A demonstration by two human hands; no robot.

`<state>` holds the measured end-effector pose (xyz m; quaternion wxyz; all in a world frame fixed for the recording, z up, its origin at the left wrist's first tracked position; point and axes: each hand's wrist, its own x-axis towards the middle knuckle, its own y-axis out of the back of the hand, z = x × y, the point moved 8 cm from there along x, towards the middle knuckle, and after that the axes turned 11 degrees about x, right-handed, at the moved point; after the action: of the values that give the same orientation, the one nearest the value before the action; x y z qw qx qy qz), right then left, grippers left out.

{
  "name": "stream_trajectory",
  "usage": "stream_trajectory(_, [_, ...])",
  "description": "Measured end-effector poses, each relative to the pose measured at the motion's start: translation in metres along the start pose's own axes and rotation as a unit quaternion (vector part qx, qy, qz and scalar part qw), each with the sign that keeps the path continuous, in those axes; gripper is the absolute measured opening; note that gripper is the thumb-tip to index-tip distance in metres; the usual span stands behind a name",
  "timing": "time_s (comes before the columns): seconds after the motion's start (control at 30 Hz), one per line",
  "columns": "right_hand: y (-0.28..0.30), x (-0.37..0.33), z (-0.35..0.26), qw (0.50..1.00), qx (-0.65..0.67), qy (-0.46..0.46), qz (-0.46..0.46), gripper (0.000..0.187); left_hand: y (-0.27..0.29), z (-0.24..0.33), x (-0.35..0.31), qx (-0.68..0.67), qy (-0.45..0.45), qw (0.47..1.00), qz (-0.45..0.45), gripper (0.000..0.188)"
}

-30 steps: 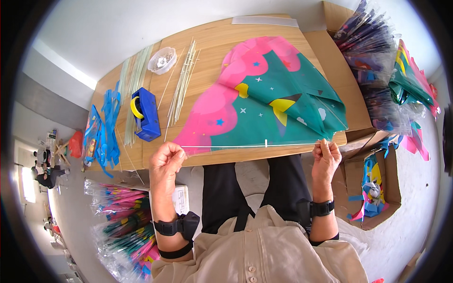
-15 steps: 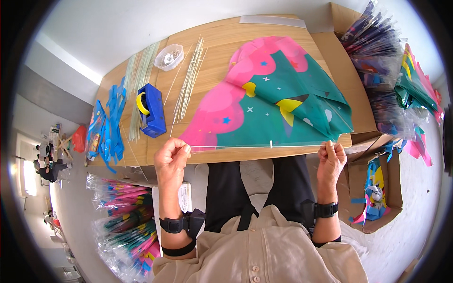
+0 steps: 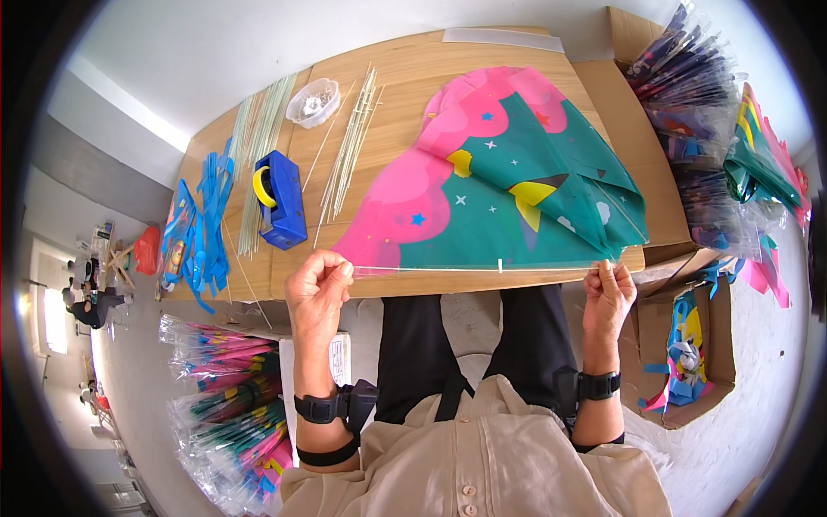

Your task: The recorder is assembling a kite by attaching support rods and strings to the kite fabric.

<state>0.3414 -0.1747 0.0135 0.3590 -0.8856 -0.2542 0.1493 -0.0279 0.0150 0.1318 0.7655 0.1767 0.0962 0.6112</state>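
Observation:
A folded pink and green printed sheet, which looks like a kite sail (image 3: 491, 198), lies on the wooden table with yellow shapes and small stars on it. Along its near edge runs a thin white rod (image 3: 431, 270) bearing a short white cross-mark. My left hand (image 3: 319, 289) is closed in a pinch at the sail's pink left corner, around the rod's end. At the green right corner my right hand (image 3: 609, 293) pinches the same edge between thumb and fingers. The edge is held straight between both hands, just over the table's front.
Left on the table are a blue tape dispenser (image 3: 282, 202), a clear bowl (image 3: 314, 103) of small parts, thin sticks (image 3: 349, 146) and blue strips (image 3: 211, 224). Bagged bundles (image 3: 233, 405) stand at lower left. An open carton (image 3: 719, 345) and more bagged bundles (image 3: 689, 146) are at right.
Both hands keep their pinch on the sail's edge. The whole scene sits slightly farther right in the picture; otherwise hardly anything differs.

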Motion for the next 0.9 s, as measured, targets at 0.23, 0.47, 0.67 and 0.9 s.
stream_trajectory(0.23, [0.001, 0.0014, 0.0013, 1.0, 0.008, -0.005, -0.012, 0.016, -0.0008, -0.0001, -0.0001, -0.002, -0.003, 1.0, -0.009, 0.005])
stream_trajectory(0.47, [0.0022, 0.003, 0.0033, 0.999, 0.017, -0.027, -0.017, 0.016, -0.0018, -0.0051, -0.0003, 0.012, -0.001, 1.0, -0.019, 0.006])
stream_trajectory(0.67, [0.0057, 0.0037, 0.0043, 0.999, 0.007, -0.045, -0.029, 0.015, -0.0019, -0.0049, -0.0008, 0.015, 0.008, 1.0, -0.019, 0.007])
stream_trajectory(0.9, [0.0057, 0.0042, 0.0046, 0.999, 0.011, -0.042, -0.028, 0.015, -0.0032, -0.0064, -0.0009, 0.007, 0.023, 1.0, -0.02, 0.008])
